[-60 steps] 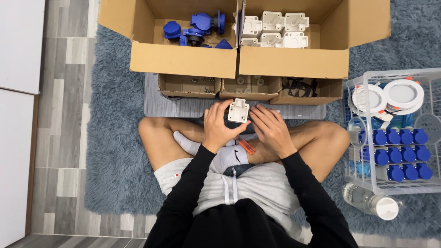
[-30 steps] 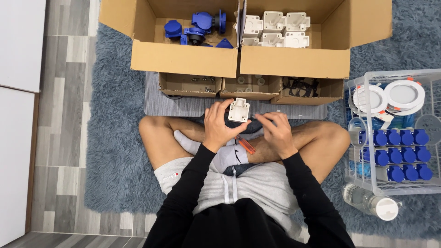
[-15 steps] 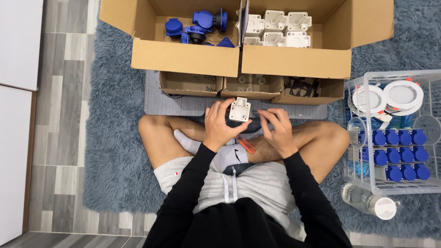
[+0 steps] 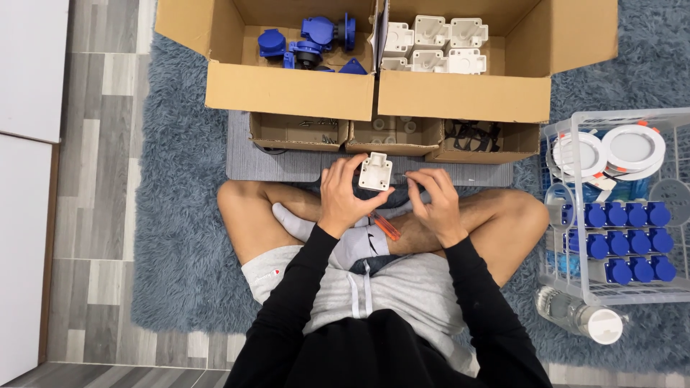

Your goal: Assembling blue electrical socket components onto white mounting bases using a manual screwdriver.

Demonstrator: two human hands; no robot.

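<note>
Above my crossed legs, I count 1 white box (image 4: 375, 171) grasped in my left hand (image 4: 345, 197); my right hand (image 4: 433, 203) pinches something too small to tell.

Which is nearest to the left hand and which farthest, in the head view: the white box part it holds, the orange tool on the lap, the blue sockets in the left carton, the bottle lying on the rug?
1. White box part: held in the left hand.
2. Orange tool: just beside it, on the lap.
3. Blue sockets: ahead, in the left carton.
4. Bottle: far right, on the rug.
</note>
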